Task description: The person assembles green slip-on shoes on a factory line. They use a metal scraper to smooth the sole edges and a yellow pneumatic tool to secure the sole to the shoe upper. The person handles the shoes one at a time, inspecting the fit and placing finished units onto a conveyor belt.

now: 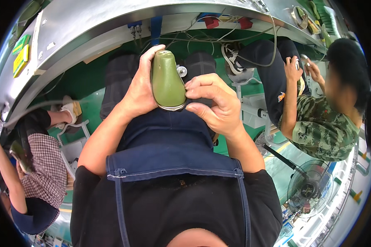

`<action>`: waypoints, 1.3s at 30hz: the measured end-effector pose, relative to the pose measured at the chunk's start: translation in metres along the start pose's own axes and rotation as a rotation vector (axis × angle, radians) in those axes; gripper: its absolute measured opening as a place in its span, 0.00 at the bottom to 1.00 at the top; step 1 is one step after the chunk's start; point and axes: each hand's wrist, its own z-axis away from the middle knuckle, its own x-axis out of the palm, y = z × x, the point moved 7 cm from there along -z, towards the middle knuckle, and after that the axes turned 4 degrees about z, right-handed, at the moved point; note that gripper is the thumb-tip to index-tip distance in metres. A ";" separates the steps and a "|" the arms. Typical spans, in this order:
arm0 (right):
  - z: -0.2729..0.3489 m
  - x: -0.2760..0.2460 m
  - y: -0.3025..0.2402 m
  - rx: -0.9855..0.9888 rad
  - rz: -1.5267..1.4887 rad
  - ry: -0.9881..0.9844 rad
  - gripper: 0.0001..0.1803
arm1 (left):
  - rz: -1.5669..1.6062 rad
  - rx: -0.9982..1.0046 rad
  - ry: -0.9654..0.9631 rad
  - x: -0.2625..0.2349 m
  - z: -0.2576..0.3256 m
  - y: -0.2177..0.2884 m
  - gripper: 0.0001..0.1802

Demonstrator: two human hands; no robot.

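Note:
A smooth olive-green shoe last (167,80) is held up over my lap, its narrow end pointing away from me. A thin pale rim runs along its near, wider end. My left hand (141,88) is closed around the left side of the last, with its palm behind that edge. My right hand (216,103) has its fingers bent in, and the fingertips and thumb touch the right edge near the wide end. Whether a small piece is between those fingertips cannot be made out. The underside of the last is hidden.
A metal workbench (111,18) curves across the front, with yellow-green boxes (21,55) at its left. Cables (212,37) hang below it. A person in a camouflage shirt (321,123) sits at right near a fan (310,188); another in a checked garment (47,164) sits at left.

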 end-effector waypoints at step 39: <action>0.064 0.055 0.078 0.527 -0.615 -0.174 0.72 | -0.039 -0.347 -0.150 0.057 0.073 -0.056 0.65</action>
